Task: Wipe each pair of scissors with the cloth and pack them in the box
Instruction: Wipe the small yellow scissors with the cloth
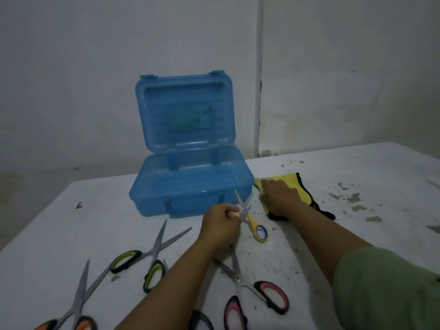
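Stained white table (pixel 357 234) carries the open blue box (pixel 190 186) at twelve o'clock, where the left hand (pixel 220 225) pinches the small yellow scissors (pixel 252 222), blades spread, while the right hand (pixel 279 198) lies flat on the yellow cloth (pixel 297 184) at two o'clock; wiping open blades risks a nick.

A white, stained table (pixel 357 186) carries an open blue box (pixel 190 184) at twelve o'clock and a yellow cloth (pixel 297 184) at two. Green scissors (pixel 147 256) lie at eight, orange scissors (pixel 78 303) at seven, pink scissors (pixel 238 284) at six, all with blades apart.
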